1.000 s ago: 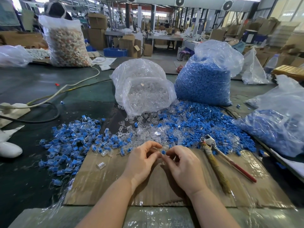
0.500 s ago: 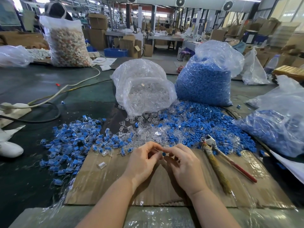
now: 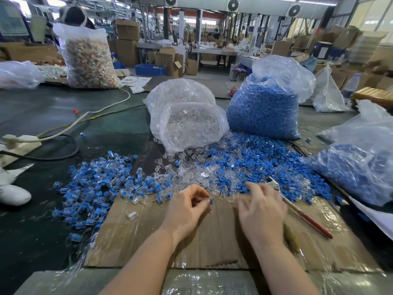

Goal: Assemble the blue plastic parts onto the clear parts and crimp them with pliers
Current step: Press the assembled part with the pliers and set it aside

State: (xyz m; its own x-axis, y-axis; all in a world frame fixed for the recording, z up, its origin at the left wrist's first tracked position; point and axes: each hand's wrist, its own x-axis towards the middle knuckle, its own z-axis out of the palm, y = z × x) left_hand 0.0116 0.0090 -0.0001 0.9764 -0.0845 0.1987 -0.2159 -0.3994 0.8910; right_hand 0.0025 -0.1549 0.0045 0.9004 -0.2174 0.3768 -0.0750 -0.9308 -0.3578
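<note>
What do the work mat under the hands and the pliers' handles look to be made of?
Work mat: corrugated cardboard, brown and ribbed, under glossy clear film, probably tape or plastic wrap, judging by its wrinkled shine. Pliers: bare metal head; one handle has a smooth red sleeve, likely plastic or rubber; the other looks wrapped in frayed yellowish fibre, perhaps cloth or twine.

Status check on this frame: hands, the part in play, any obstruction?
Left hand pinches a blue part. Right hand open, fingers spread toward the loose parts pile. Pliers idle on the cardboard, partly under the right hand. Nothing in the way.
</note>
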